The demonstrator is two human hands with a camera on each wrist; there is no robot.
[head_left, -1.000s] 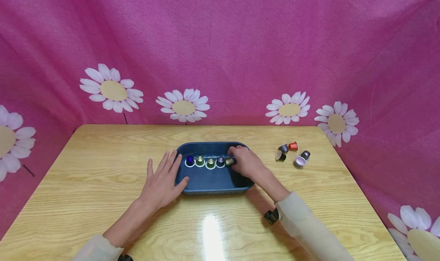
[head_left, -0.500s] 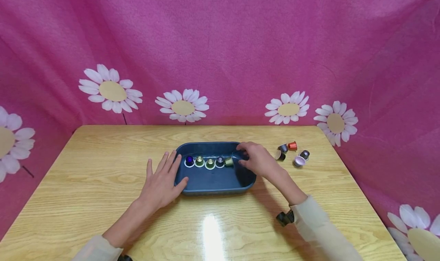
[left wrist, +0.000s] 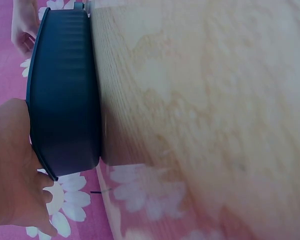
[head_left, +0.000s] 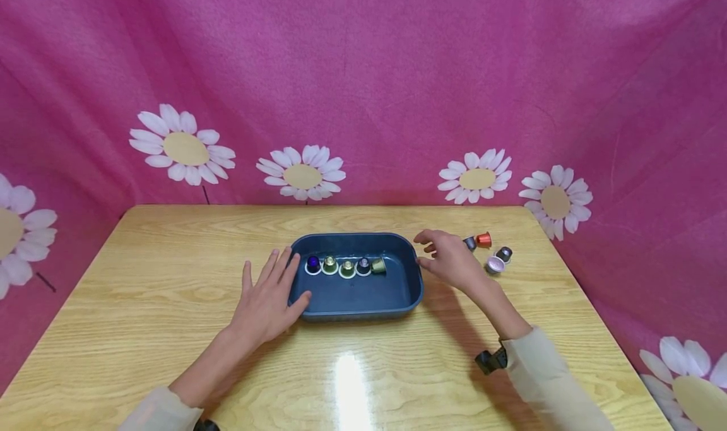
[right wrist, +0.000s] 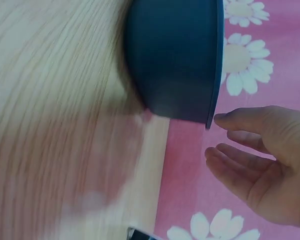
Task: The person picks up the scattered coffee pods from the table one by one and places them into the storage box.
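Note:
A dark blue tray (head_left: 352, 303) holds a row of coffee capsules. From the left come a deep blue capsule (head_left: 313, 264), two greenish ones, a grey-lilac capsule (head_left: 363, 266) and an olive-green capsule (head_left: 378, 265) tipped on its side. My left hand (head_left: 269, 301) rests on the tray's left end, its fingers spread and straight. Just past the right rim hovers my right hand (head_left: 452, 262), fingers loosely bent and nothing between them. In the right wrist view its thumb is close to the tray's rim (right wrist: 217, 75); whether they touch I cannot tell.
Loose capsules lie right of the tray: a red one (head_left: 483, 240), a dark blue one (head_left: 469, 243) partly behind my right hand, a black one (head_left: 503, 254) and a lilac one (head_left: 495, 265). A pink flowered cloth (head_left: 363, 103) hangs behind the wooden table (head_left: 187, 254).
My right hand has let go of the olive-green capsule and moved right, out of the tray. It now covers one loose capsule seen earlier. My left hand has stayed put.

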